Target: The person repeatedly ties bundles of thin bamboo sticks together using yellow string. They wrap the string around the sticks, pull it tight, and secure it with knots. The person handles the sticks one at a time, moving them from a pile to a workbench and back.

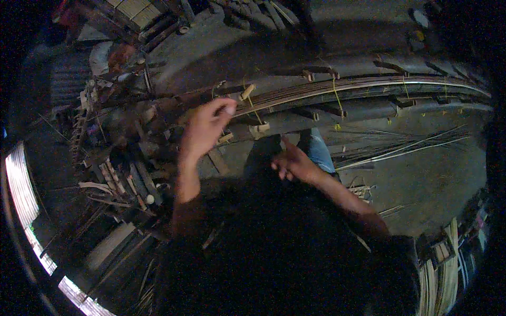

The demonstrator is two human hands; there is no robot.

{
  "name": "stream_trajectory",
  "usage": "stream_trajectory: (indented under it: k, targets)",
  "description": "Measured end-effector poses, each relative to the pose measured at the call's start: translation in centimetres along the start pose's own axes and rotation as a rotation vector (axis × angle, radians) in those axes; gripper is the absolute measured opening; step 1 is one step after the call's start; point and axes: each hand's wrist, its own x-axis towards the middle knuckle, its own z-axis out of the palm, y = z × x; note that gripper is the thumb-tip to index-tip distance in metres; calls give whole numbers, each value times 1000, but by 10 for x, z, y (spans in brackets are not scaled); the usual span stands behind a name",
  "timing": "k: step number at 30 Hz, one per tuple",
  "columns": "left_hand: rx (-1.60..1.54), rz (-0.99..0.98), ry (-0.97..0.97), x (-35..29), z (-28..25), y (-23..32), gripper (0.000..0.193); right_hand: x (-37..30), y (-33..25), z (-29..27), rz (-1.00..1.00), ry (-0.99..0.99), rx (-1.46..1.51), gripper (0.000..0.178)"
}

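From here, yellow ties [337,96] apparently keep the thin strips [300,94] bundled; left hand [204,126] beside them, grip unclear; right hand [296,165] apart, empty, loosely curled.

Wooden pegs [260,128] as obstacles beside strips [369,86]

One left hand [203,129], one right hand [296,164]. One long bundle of strips [369,86] with at least four yellow ties [336,90] across it. Three pale wooden blocks [260,128] near the left hand. One spread of thin rods [380,156], right.
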Motion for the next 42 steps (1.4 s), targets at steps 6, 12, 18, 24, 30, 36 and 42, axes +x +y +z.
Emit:
stream_trajectory:
  k: [6, 12, 18, 24, 30, 36, 42]
  targets:
    - [324, 296, -5, 14, 62, -58, 34, -22, -95, 7, -419, 258, -785, 17]
    - [399, 419, 285, 30, 79, -73, 24, 48, -283, 74, -893, -86, -1915, 24]
    - [494, 365, 165, 44, 79, -59, 23, 164, -237, -50, -282, 490, -1575, 24]
    - [396, 331, 401, 30, 86, -92, 19, 121, -187, 15, -636, 327, -543, 25]
    - [-364, 338, 114, 8, 46, -33, 32, 87, 9, 59, -494, -157, -1393, 19]
    - [-47, 337, 303, 148, 13, -32, 30, 60, 12, 52, -506, -140, -1379, 18]
    - [-469, -176, 36, 225, 28, -86, 63, 68, 19, 32, -425, 25, -1493, 25]
